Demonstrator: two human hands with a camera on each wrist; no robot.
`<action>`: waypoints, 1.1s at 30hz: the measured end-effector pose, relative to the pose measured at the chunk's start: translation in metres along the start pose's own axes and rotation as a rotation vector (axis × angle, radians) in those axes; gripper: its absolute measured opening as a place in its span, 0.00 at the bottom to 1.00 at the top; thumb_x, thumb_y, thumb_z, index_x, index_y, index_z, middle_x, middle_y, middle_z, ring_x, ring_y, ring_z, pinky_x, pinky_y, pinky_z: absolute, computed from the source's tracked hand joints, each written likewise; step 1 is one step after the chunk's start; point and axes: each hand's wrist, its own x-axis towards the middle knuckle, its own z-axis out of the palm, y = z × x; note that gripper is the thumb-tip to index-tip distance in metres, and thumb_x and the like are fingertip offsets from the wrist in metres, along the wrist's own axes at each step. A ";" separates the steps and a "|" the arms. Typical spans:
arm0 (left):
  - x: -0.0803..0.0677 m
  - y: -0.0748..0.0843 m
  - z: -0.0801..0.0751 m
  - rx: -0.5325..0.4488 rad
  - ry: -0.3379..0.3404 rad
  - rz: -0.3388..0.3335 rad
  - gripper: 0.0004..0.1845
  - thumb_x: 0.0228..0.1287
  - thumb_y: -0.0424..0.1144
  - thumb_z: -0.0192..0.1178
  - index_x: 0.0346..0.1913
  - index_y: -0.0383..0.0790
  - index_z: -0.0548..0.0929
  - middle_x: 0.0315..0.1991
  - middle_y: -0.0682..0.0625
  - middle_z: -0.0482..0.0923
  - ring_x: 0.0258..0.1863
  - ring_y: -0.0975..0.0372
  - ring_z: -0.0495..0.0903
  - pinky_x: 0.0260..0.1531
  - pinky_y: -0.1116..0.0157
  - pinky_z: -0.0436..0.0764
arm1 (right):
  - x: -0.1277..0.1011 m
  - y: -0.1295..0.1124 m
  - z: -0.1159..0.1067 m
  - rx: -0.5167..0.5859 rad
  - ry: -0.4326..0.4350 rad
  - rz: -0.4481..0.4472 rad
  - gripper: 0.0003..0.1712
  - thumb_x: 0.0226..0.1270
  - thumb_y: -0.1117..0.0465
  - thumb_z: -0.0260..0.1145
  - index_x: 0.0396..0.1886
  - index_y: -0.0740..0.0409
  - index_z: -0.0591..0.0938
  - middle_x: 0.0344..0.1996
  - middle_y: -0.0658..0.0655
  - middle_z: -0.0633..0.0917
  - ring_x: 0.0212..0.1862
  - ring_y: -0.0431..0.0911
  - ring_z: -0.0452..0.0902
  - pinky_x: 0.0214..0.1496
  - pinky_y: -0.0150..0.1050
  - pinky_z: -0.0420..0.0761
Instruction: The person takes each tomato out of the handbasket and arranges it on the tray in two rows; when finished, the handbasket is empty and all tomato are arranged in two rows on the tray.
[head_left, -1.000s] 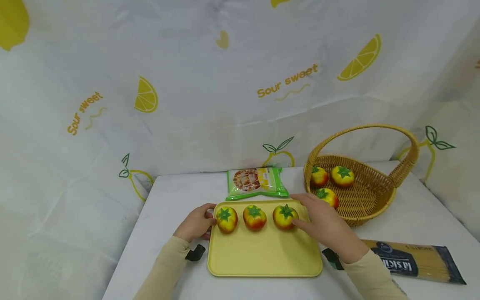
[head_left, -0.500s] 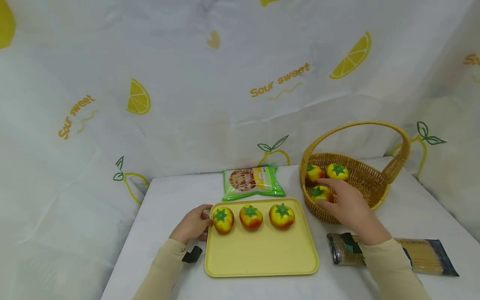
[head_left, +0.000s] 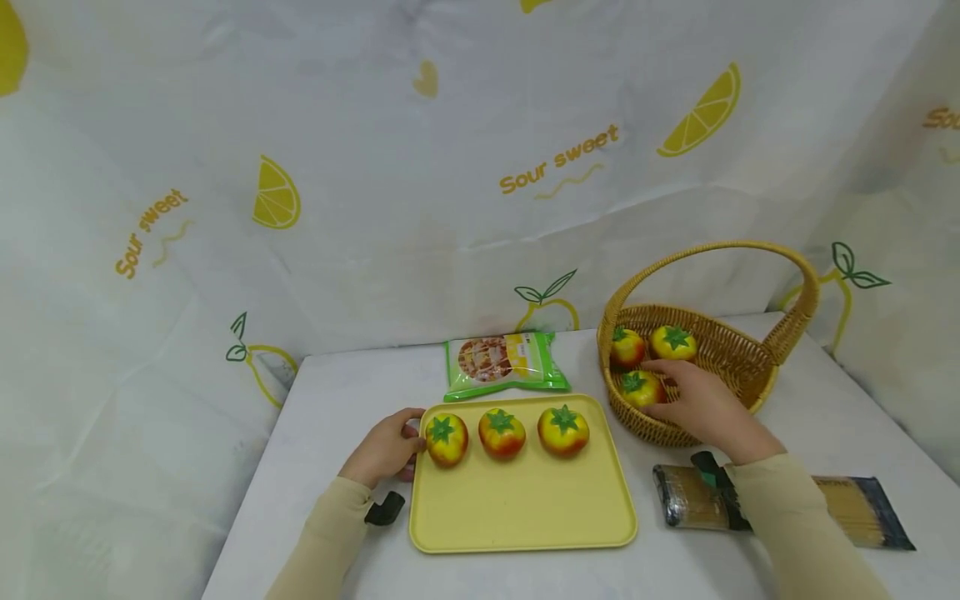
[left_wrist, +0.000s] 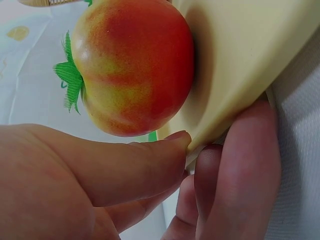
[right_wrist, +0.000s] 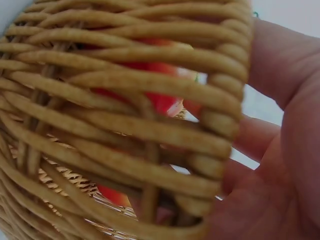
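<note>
The right hand (head_left: 701, 404) has settled deeper into the woven wicker basket (head_left: 738, 362), fingers curled around the nearest red-yellow toy tomato (head_left: 641, 387). The left hand (head_left: 386, 446) still pinches the rim of the yellow plastic tray (head_left: 525, 508).

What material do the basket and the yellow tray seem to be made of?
The basket looks like woven wicker or rattan: tan strands cross with gaps, seen close in the right wrist view. The yellow tray looks like matte moulded plastic, smooth with a rounded rim; melamine is possible.

My right hand (head_left: 701, 408) hides part of the nearest tomato (head_left: 641, 388) in the basket (head_left: 738, 367); my sleeve (head_left: 787, 517) covers the spaghetti pack's (head_left: 847, 508) middle.
</note>
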 end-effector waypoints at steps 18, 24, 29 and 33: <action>0.001 -0.001 0.001 -0.025 0.002 -0.004 0.28 0.77 0.33 0.64 0.77 0.44 0.75 0.52 0.42 0.80 0.37 0.57 0.84 0.29 0.63 0.91 | 0.002 0.005 0.000 -0.023 0.019 0.001 0.39 0.68 0.53 0.78 0.74 0.65 0.77 0.65 0.75 0.83 0.58 0.67 0.84 0.56 0.66 0.86; 0.001 0.001 0.001 -0.003 0.000 -0.007 0.27 0.78 0.34 0.64 0.76 0.44 0.75 0.52 0.43 0.80 0.37 0.58 0.84 0.29 0.64 0.91 | -0.006 0.001 -0.008 -0.019 0.064 -0.012 0.43 0.67 0.51 0.80 0.75 0.66 0.75 0.66 0.75 0.80 0.61 0.69 0.81 0.58 0.68 0.84; 0.001 0.001 0.001 0.004 0.005 -0.009 0.27 0.78 0.35 0.64 0.76 0.45 0.76 0.51 0.43 0.80 0.36 0.58 0.84 0.29 0.64 0.91 | -0.014 -0.009 -0.016 -0.036 0.105 -0.026 0.47 0.67 0.50 0.80 0.78 0.67 0.71 0.70 0.78 0.75 0.69 0.75 0.73 0.65 0.75 0.78; 0.001 0.000 0.001 0.000 0.007 -0.003 0.27 0.78 0.34 0.64 0.76 0.45 0.75 0.51 0.44 0.80 0.36 0.58 0.84 0.29 0.64 0.91 | -0.020 -0.020 -0.021 -0.035 0.148 -0.050 0.49 0.67 0.49 0.80 0.80 0.64 0.70 0.71 0.76 0.74 0.69 0.75 0.74 0.65 0.75 0.78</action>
